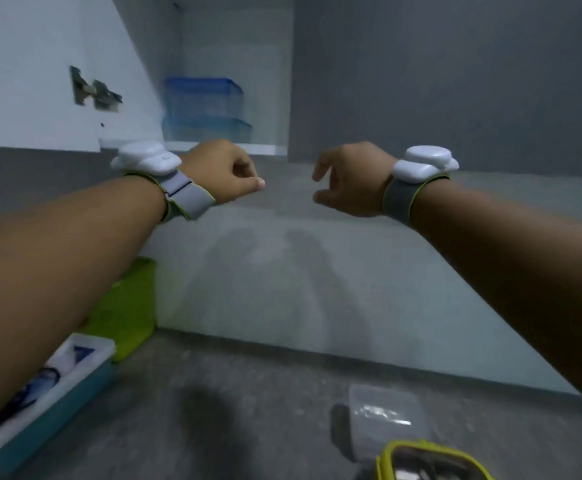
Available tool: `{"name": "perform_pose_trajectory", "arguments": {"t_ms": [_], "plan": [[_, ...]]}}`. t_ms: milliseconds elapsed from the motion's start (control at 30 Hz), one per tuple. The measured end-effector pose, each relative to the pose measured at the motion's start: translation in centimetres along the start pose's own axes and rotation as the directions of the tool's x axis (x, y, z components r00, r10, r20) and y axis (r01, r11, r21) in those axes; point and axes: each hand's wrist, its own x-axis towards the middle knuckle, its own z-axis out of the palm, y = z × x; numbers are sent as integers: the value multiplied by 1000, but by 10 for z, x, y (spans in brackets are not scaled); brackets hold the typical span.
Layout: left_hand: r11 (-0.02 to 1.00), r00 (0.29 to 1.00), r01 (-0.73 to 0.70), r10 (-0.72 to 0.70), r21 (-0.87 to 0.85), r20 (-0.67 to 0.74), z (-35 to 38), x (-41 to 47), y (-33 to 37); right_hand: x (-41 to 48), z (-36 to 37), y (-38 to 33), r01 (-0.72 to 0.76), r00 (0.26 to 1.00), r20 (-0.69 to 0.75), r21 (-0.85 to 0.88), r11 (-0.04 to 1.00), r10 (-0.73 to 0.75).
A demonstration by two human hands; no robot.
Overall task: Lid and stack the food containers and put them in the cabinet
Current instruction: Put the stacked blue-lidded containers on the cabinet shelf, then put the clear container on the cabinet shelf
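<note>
Two blue-lidded clear containers [204, 110] sit stacked inside the open wall cabinet [227, 148], on its bottom shelf at the left. My left hand [222, 171] hangs just below the shelf edge, fingers curled shut with nothing in them. My right hand [348, 178] is level with it to the right, fingers loosely apart and empty. A yellow-rimmed lidded container [431, 460] stands on the counter at the bottom edge. A clear container [384, 415] lies just behind it.
The cabinet door [40, 64] stands open at the left, its hinge showing. A teal tray [54, 396] with white items sits on the grey counter at the left. A green object [130, 306] leans against the wall behind it.
</note>
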Motion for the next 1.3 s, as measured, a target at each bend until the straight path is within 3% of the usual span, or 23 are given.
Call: {"name": "perform_pose_trajectory", "arguments": {"t_ms": [200, 300, 500, 600, 700, 800, 933, 1000, 1067, 1133, 1300], "plan": [[980, 973, 70, -26, -185, 230, 99, -39, 43, -83, 59, 76, -240, 949, 224, 47, 970, 224], [965, 921, 104, -1, -243, 389, 172, -49, 64, -122, 110, 122, -401, 856, 373, 43, 915, 358], [938, 817, 229, -40, -260, 576, 280, -59, 74, -158, 190, 174, -587, 704, 509, 24, 809, 496], [885, 720, 377, -96, -272, 687, 357, -61, 74, -165, 248, 204, -675, 586, 585, -31, 737, 561], [834, 594, 506, -153, -220, 790, 424, -70, 72, -169, 308, 230, -749, 437, 682, -85, 657, 587], [727, 362, 681, -226, -91, 905, 496, -75, 62, -168, 381, 257, -865, 248, 802, -69, 498, 543], [390, 74, 920, -237, 25, 969, 547, -99, 50, -182, 429, 266, -975, 18, 890, -85, 204, 455], [258, -3, 965, -186, 51, 983, 568, -103, 48, -184, 453, 269, -992, -66, 915, -102, 70, 398], [157, 2, 987, -153, 22, 988, 573, -102, 50, -183, 460, 267, -998, -56, 935, -65, 14, 350], [126, 29, 992, -174, -7, 984, 572, -97, 49, -176, 462, 263, -1000, -13, 940, -18, 11, 342], [61, 86, 995, -218, -75, 972, 539, -87, 29, -151, 443, 239, -992, 112, 929, 81, 101, 354]]}}
